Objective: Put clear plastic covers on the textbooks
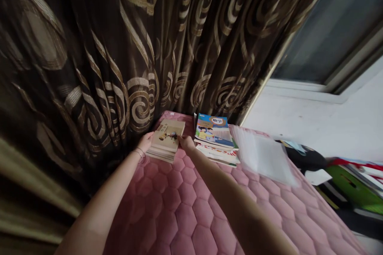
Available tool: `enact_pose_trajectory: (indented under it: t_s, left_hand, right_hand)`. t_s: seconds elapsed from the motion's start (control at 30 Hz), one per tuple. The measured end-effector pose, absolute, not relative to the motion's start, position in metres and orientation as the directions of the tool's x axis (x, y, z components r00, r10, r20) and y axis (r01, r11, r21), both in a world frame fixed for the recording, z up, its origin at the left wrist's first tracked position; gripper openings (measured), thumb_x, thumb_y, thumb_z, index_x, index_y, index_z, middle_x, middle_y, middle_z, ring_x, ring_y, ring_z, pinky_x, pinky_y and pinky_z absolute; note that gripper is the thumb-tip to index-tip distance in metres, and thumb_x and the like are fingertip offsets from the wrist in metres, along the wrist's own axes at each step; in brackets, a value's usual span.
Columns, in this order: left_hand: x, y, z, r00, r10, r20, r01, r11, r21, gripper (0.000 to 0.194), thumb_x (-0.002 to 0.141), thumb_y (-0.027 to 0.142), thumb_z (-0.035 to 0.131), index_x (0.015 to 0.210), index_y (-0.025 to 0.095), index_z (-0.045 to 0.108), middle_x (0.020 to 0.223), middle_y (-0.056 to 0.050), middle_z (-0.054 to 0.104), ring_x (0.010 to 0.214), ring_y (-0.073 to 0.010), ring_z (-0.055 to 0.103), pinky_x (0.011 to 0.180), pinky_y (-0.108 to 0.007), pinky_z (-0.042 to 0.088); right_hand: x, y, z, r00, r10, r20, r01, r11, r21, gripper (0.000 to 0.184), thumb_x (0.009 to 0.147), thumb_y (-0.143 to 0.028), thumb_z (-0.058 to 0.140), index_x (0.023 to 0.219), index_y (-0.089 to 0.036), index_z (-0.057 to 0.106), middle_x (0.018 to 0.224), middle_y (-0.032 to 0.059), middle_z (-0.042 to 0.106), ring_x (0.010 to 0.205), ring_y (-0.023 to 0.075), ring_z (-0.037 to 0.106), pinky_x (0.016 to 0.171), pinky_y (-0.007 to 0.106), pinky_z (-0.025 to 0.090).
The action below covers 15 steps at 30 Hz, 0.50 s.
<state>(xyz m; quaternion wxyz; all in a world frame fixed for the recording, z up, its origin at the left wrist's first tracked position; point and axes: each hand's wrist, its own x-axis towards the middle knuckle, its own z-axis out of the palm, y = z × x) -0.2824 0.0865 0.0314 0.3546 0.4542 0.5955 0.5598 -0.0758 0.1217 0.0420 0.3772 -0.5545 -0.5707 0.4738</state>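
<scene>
A small stack of beige books [166, 139] lies at the far end of a pink quilted mattress [185, 207], close to the curtain. My left hand [145, 142], with a bracelet on the wrist, grips the stack's left edge. My right hand [187, 142] holds the stack's right edge, fingers closed against it. Both arms reach far forward over the mattress. Just right of my right hand stands a second stack of books [215, 138] with a colourful blue cover on top.
A dark curtain with gold swirls [125, 55] hangs behind and to the left. A clear plastic sleeve [265, 155] lies right of the books. Past the mattress edge are a black bag [305, 158], green and red things [356, 185], a white wall and a window [335, 28].
</scene>
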Motion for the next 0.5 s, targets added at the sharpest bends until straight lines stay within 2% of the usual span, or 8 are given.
enact_pose_trajectory:
  t_s: [0.07,0.23,0.37,0.5]
  left_hand:
    - [-0.282,0.086,0.026,-0.335,0.937,0.096,0.169,-0.041,0.985,0.028,0.077,0.024,0.061,0.104,0.016,0.068,0.120,-0.008,0.066,0.119,-0.0223,0.054,0.108,-0.037,0.033]
    - [-0.280,0.083,0.021,-0.332,0.937,0.104,0.189,-0.042,0.981,0.032,0.080,0.022,0.058,0.111,0.015,0.065,0.122,-0.009,0.065,0.119,-0.0215,0.055,0.107,-0.035,0.035]
    - [-0.281,0.080,0.023,-0.324,0.941,0.095,0.186,-0.036,0.982,0.033,0.083,0.022,0.056,0.114,0.014,0.064,0.119,-0.009,0.066,0.113,-0.0219,0.059,0.103,-0.037,0.040]
    - [-0.282,0.081,0.022,-0.328,0.939,0.098,0.186,-0.038,0.982,0.032,0.082,0.024,0.059,0.112,0.013,0.065,0.121,-0.010,0.065,0.114,-0.0223,0.058,0.104,-0.036,0.039]
  right_hand:
    - [-0.075,0.121,0.044,-0.085,0.988,-0.133,0.365,-0.093,-0.926,0.029,0.091,-0.038,0.054,0.106,-0.014,0.060,0.100,0.0052,0.064,0.082,0.0148,0.063,0.072,0.033,0.054]
    - [-0.074,0.115,0.053,0.000,0.994,-0.105,0.553,-0.088,-0.828,0.038,0.088,-0.041,0.052,0.079,-0.009,0.070,0.075,0.0128,0.069,0.074,0.0216,0.067,0.064,0.026,0.049]
    - [-0.078,0.110,0.055,0.031,0.997,-0.074,0.634,-0.077,-0.769,0.038,0.087,-0.040,0.053,0.081,-0.008,0.072,0.073,0.0160,0.071,0.074,0.0228,0.068,0.063,0.025,0.047]
    - [-0.080,0.107,0.052,0.029,0.998,-0.053,0.671,-0.058,-0.739,0.042,0.089,-0.040,0.047,0.082,-0.009,0.073,0.072,0.0159,0.071,0.073,0.0221,0.068,0.063,0.024,0.047]
